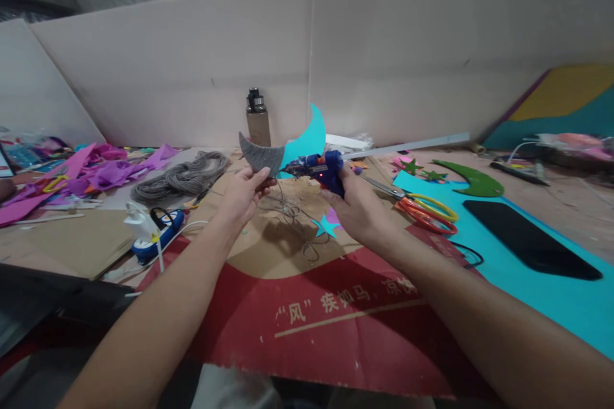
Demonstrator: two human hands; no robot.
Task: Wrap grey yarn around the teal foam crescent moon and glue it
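Your left hand (245,195) pinches the crescent (305,140) at the middle of the frame, thumb over the end of its grey cord wrapping (263,158). Your right hand (355,206) grips the glue gun (327,167), its nozzle pointing left at the edge of that wrapping (whether it touches, you can't tell from here). To do this well, a thin line of glue beside the last turn should serve best, with your thumb kept clear of the hot tip. Below, loose cord (292,209) lies tangled near a blue star (327,227); keeping it slack and free of snags seems wise. Scissors (428,213) lie right of centre, a phone (532,238) farther right, and a cord hank (181,177) left of centre.
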